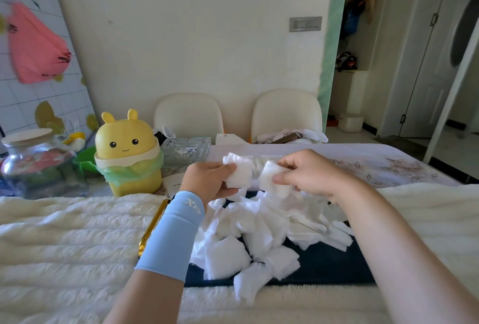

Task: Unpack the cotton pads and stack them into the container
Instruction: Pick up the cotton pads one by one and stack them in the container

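A loose heap of white cotton pads lies on a dark blue tray in front of me. Above the heap, my left hand grips a small stack of pads. My right hand pinches another bunch of pads between thumb and fingers. Between the two hands shows a clear container holding a row of pads; most of it is hidden by my hands. My left forearm wears a light blue sleeve.
A yellow bunny-shaped bin with a green liner stands at the left, a glass jar further left, a glass dish behind. A fluffy white cover lies over the near table. Two cream chairs stand beyond.
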Demonstrator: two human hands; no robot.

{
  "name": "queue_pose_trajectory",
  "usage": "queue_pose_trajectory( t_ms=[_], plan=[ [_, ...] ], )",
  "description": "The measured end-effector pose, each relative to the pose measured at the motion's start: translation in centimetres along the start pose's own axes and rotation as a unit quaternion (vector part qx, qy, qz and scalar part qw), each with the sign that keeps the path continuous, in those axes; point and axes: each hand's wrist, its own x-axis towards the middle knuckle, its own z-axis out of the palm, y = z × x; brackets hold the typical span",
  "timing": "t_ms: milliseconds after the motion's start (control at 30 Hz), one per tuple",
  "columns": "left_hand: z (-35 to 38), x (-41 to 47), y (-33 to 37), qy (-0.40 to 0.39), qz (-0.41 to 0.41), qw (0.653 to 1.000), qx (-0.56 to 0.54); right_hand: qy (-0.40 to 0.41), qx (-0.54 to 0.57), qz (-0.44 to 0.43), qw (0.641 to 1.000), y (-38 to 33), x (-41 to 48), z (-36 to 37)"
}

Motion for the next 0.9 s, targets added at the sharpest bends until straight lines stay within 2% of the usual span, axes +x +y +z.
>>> queue_pose_trajectory(
  t_ms=[100,167,233,300,400,600,800,900],
  plan=[
    [0.0,0.1,0.2,0.02,0.0,0.999,-0.039,0.086,0.133,0.015,0.987,-0.3,0.1,-0.6],
    [0.4,-0.3,0.3,-0.008,-0.008,0.998,-0.056,0.074,0.251,0.004,0.965,-1.2,-0.2,-0.5],
    [1.0,-0.7,0.3,-0.048,-0.013,0.996,-0.071,0.03,0.311,-0.001,0.95,-2.3,-0.7,0.1],
    [1.4,-1.3,0.5,-0.103,-0.016,0.991,-0.087,0.026,0.273,0.005,0.962,-2.8,-1.0,0.9],
    [1.6,-1.5,0.7,-0.15,-0.016,0.984,-0.096,0.066,0.222,0.02,0.973,-2.8,-0.9,1.6],
    [1.9,-1.5,0.8,-0.16,-0.014,0.981,-0.105,0.088,0.219,0.038,0.971,-2.6,-0.5,1.7],
    [1.8,-1.4,0.7,-0.153,-0.032,0.979,-0.13,0.109,0.237,-0.026,0.965,-2.8,-0.8,2.1],
    [1.8,-1.3,0.9,-0.156,-0.056,0.97,-0.176,0.169,0.215,-0.051,0.961,-2.7,-0.3,2.4]
  ],
)
